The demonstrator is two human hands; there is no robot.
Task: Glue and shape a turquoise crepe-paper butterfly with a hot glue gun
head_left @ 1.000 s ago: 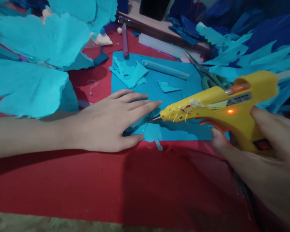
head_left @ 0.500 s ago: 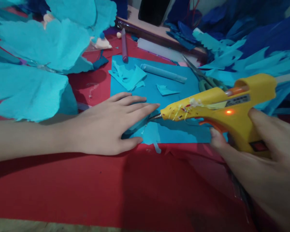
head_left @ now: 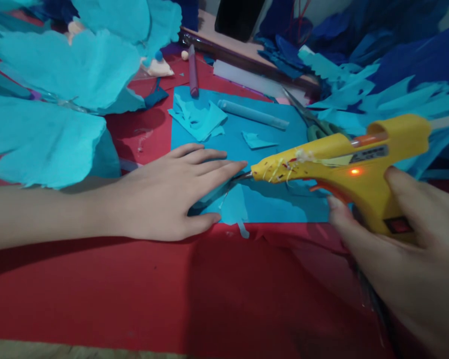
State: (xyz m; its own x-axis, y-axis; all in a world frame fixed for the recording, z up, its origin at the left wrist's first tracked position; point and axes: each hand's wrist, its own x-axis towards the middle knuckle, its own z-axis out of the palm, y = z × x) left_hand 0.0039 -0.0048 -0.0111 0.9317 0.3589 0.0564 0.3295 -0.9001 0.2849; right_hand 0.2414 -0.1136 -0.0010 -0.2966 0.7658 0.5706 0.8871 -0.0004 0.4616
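Note:
My left hand (head_left: 172,192) lies flat with fingers stretched out, pressing on light-blue paper (head_left: 235,205) at the front of a blue sheet (head_left: 284,209). What is beneath the palm is hidden. My right hand (head_left: 404,254) is wrapped round the handle of a yellow hot glue gun (head_left: 336,167), its orange light lit and a glue stick (head_left: 447,120) poking from the back. The metal nozzle points left, close to my left index finger and just above the paper. A thin shiny strand of glue shows on the light-blue piece between my thumb and forefinger.
Large light-blue paper petals (head_left: 48,134) spread at the left. On the blue sheet lie paper scraps (head_left: 198,119) and a rolled blue tube (head_left: 252,114). Scissors (head_left: 314,122) rest behind the gun; a purple crayon-like stick (head_left: 193,75) is farther back. Red paper (head_left: 97,289) covers the front.
The glue gun has shifted slightly to the right and up, its nozzle drawing back a little from the paper. My left hand has stayed in place.

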